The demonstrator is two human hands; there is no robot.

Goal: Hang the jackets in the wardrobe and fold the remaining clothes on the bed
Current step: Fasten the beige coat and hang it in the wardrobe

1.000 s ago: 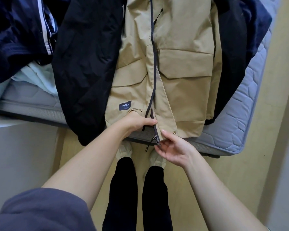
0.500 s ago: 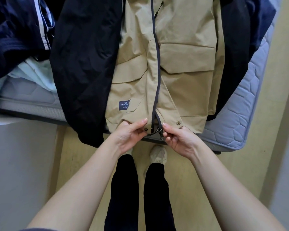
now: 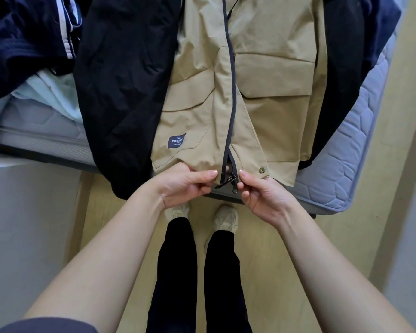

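The tan jacket [image 3: 262, 97] lies front-up on the bed [image 3: 346, 169], its hem just over the mattress edge. Its zip [image 3: 233, 92] runs down the middle, and the two sides gape a little just above the hem, where the slider [image 3: 231, 179] sits. The left hand [image 3: 187, 186] pinches the hem on its side of the zip. The right hand [image 3: 262, 198] pinches the other side, fingertips touching the slider.

My guess is that the zip is being sorted before hanging. Nothing looks finished, and no hanger or wardrobe shows. A black jacket [image 3: 120, 92] touches the tan one on the left, and dark cloth shows on the right too. Beyond it, navy clothes [image 3: 17, 44] and a mint cloth [image 3: 53, 92] lie unfolded.
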